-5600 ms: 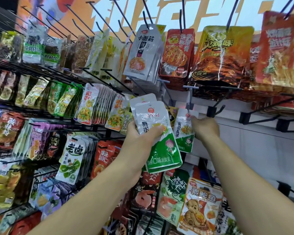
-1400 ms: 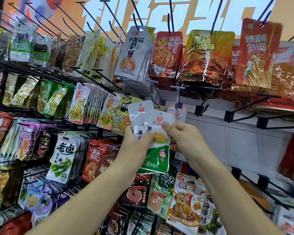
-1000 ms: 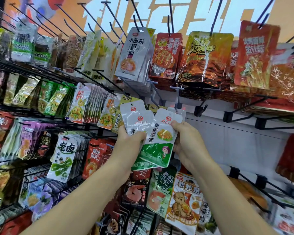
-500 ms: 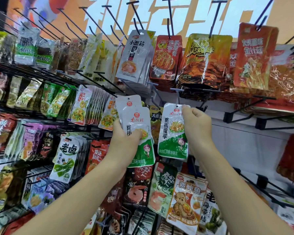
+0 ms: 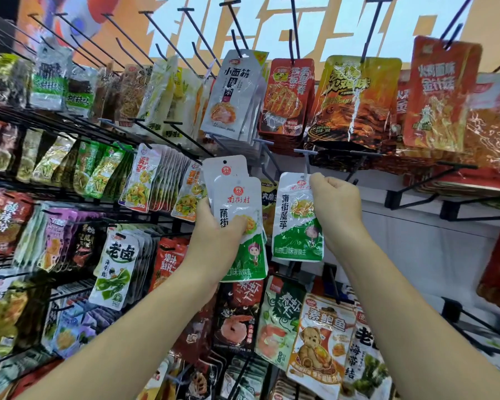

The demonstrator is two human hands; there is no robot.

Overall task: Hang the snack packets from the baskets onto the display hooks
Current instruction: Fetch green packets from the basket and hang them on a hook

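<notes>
My left hand (image 5: pixel 217 229) grips a small stack of white-and-green snack packets (image 5: pixel 237 197) at their middle, held upright in front of the display. My right hand (image 5: pixel 334 203) pinches the top right corner of one more white-and-green packet (image 5: pixel 296 223), held up just under the tip of a grey display hook (image 5: pixel 306 157). Whether the hook is through the packet's hole I cannot tell. The two hands are a short gap apart. No basket is in view.
Rows of black hooks (image 5: pixel 168 131) full of hanging snack packets fill the wall on the left and below. Red and orange packets (image 5: pixel 355 99) hang above. Bare black hooks (image 5: pixel 427 180) and a white wall (image 5: pixel 416 255) lie to the right.
My right hand took one packet off the stack in my left hand and lifted it right and up to the hook. The left hand kept the other packets.
</notes>
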